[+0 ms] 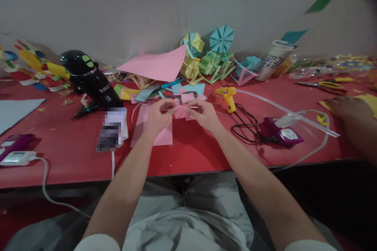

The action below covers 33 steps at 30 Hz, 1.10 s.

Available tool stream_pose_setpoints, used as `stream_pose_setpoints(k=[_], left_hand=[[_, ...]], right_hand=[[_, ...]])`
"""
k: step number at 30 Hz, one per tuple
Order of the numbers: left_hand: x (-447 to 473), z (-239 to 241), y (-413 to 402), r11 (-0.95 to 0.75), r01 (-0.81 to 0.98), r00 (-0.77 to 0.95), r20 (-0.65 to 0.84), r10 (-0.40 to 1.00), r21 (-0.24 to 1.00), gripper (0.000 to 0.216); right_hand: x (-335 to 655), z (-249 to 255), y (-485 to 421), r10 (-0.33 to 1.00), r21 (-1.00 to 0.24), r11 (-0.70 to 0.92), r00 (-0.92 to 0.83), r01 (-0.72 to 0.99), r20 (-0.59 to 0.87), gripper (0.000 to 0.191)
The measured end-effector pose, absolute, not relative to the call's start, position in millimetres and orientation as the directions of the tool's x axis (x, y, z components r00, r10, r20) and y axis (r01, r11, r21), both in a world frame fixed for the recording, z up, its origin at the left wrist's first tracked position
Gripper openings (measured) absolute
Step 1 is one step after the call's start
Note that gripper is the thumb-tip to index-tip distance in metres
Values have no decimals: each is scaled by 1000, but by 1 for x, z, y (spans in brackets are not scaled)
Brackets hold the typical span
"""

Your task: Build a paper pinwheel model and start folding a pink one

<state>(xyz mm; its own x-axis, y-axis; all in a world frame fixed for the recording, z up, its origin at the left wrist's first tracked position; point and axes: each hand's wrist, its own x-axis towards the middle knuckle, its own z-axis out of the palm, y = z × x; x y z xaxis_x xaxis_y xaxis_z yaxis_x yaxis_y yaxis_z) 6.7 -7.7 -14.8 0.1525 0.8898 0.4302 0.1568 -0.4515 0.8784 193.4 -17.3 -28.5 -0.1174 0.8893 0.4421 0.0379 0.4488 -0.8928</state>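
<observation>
Between my hands is a small folded pink paper (182, 113), pinched at its edges above the red table. My left hand (160, 114) grips its left side with thumb and fingers. On the right side, my right hand (204, 113) holds it the same way. A larger flat pink sheet (163, 136) lies under and beside my left hand. Behind the hands are blue and pink paper scraps (193, 89) and a dark looped handle, partly hidden. To the right of my right hand lies a yellow glue gun (228, 97) with a small orange light.
Folded paper umbrellas and frames (210, 60) stand along the wall. A black bottle (91, 80) and a phone (113, 129) are at left. Purple power adapters (284, 131), cables and a clear tube (290, 113) lie at right. Another person's hand (340, 106) rests on yellow paper.
</observation>
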Motion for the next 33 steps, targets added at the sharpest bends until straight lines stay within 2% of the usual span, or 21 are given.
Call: stream_pose_setpoints(k=[8, 17, 20, 25, 29, 33], left_hand=[[4, -17, -4, -390, 132, 124, 375, 919, 911, 22], [6, -16, -6, -347, 82, 173, 330, 928, 934, 25], [7, -13, -9, -367, 120, 204, 339, 918, 922, 19], [8, -8, -12, -429, 267, 242, 371, 897, 863, 12], [6, -11, -8, -399, 252, 161, 368, 916, 882, 14], [7, -14, -7, -356, 217, 150, 329, 932, 909, 16]], right_hand=[[194, -28, -19, 899, -904, 426, -132, 41, 418, 18], [193, -27, -18, 918, -920, 391, -69, 2, 390, 33], [194, -27, -17, 919, -921, 388, -88, 27, 385, 38], [194, -25, -19, 903, -900, 426, -105, 90, 417, 33], [191, -23, -21, 910, -906, 395, -201, 151, 363, 29], [192, -23, -21, 911, -892, 393, -229, 222, 344, 34]])
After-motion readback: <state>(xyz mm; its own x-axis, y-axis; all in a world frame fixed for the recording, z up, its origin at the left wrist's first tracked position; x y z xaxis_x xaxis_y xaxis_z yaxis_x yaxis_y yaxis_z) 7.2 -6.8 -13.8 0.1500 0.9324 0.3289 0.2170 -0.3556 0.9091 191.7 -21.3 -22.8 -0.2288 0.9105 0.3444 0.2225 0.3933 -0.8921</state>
